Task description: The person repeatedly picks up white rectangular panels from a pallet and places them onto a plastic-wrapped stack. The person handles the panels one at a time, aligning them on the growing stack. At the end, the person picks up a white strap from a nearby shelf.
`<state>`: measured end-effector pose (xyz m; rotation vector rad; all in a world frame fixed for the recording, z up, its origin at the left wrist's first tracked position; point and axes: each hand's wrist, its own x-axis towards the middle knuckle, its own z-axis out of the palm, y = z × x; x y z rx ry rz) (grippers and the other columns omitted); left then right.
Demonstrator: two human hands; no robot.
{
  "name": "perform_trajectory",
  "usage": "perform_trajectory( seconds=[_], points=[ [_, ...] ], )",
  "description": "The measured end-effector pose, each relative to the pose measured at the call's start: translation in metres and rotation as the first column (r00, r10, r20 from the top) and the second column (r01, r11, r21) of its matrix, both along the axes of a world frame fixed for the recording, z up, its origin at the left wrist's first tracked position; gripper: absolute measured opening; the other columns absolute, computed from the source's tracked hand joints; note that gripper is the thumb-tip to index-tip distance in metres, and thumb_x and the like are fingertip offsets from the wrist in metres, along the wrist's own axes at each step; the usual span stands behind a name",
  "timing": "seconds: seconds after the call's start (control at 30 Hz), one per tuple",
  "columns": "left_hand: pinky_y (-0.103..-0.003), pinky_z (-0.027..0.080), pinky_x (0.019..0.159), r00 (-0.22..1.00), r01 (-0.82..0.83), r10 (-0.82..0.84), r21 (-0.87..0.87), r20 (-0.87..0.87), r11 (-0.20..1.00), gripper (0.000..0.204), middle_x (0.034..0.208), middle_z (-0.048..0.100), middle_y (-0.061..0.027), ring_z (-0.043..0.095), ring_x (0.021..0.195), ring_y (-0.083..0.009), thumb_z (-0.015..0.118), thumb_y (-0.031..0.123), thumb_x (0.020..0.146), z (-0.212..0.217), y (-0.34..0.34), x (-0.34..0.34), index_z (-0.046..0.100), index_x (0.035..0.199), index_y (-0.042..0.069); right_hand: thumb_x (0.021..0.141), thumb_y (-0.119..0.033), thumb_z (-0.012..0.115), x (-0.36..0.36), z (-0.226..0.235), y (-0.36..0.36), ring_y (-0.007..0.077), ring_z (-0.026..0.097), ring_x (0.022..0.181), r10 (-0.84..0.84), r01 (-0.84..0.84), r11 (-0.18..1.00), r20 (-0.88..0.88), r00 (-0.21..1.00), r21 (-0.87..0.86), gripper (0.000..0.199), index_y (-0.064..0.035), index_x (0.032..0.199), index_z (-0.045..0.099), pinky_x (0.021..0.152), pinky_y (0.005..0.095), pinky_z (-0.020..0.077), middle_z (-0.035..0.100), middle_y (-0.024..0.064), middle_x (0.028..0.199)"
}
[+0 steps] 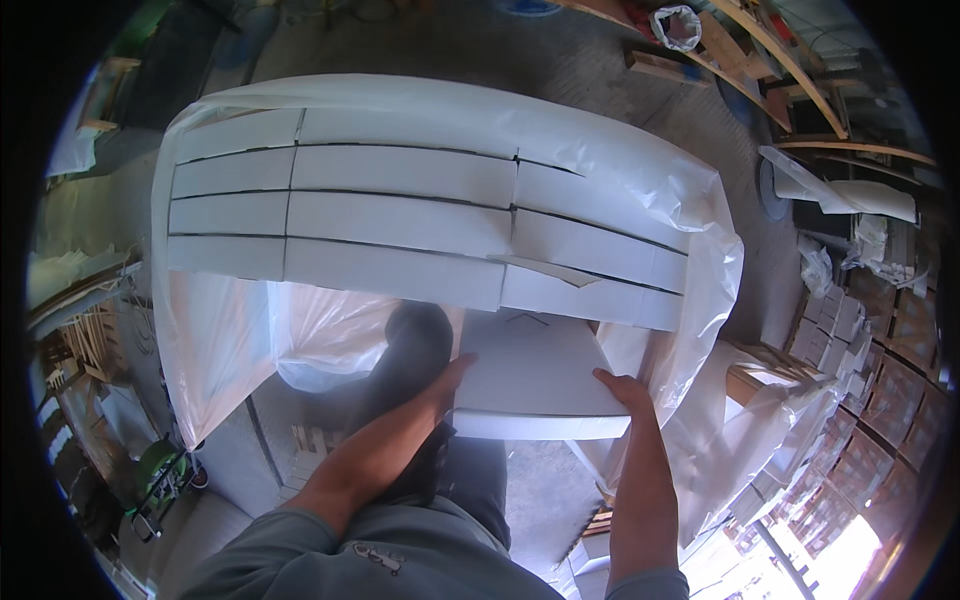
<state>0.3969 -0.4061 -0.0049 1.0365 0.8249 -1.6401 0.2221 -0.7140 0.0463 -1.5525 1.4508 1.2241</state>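
Holding white box [530,375]: left hand [447,385] grip clamped on left edge, right hand [625,388] grip clamped on right edge. White boxes [400,215] stacked ahead inside plastic sheet [700,260].

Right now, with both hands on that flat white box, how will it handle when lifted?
The flat white box keeps straight edges between the left hand and right hand, so probably stiff. Held only at its sides, it seems light, though the smooth faces might slip.
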Motion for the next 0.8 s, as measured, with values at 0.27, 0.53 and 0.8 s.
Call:
perform_trajectory(
  seconds=[0.27, 0.53, 0.8],
  points=[
    [-0.035, 0.043, 0.091, 0.999, 0.034, -0.034, -0.006, -0.03, 0.999, 0.053, 0.113, 0.058, -0.0134, 0.056, 0.103, -0.0229, 0.044, 0.042, 0.092, -0.028, -0.007, -0.006, 0.049, 0.124, 0.0, 0.078, -0.064, 0.052, -0.016, -0.013, -0.012, 0.0325, 0.061, 0.1, -0.043, 0.039, 0.998, 0.076, 0.996, 0.058, 0.076, 0.0043, 0.109, 0.064, 0.09, 0.0343, 0.0425, 0.065, 0.0213, 0.106],
    [-0.035, 0.047, 0.087, 0.997, -0.045, 0.048, 0.043, -0.059, 0.998, 0.042, 0.104, 0.062, -0.0129, 0.059, 0.096, -0.0234, 0.05, 0.035, 0.091, -0.041, -0.001, -0.013, 0.054, 0.117, 0.002, 0.081, -0.059, 0.05, 0.002, 0.017, -0.004, 0.0366, 0.062, 0.096, 0.108, -0.108, 0.994, 0.037, 0.993, 0.018, 0.075, 0.0095, 0.108, 0.061, 0.09, 0.0361, 0.0432, 0.064, 0.027, 0.101],
    [-0.034, 0.046, 0.085, 0.994, -0.106, 0.106, 0.023, -0.037, 0.994, 0.041, 0.101, 0.061, -0.0118, 0.058, 0.095, -0.0228, 0.055, 0.034, 0.088, -0.036, -0.007, -0.013, 0.055, 0.115, 0.002, 0.074, -0.042, 0.071, -0.007, 0.096, 0.084, 0.0378, 0.04, 0.122, 0.686, -0.386, 0.689, 0.381, 0.62, -0.613, 0.072, 0.0087, 0.119, 0.048, 0.107, 0.0503, 0.0262, 0.048, 0.0257, 0.122]
  ],
)
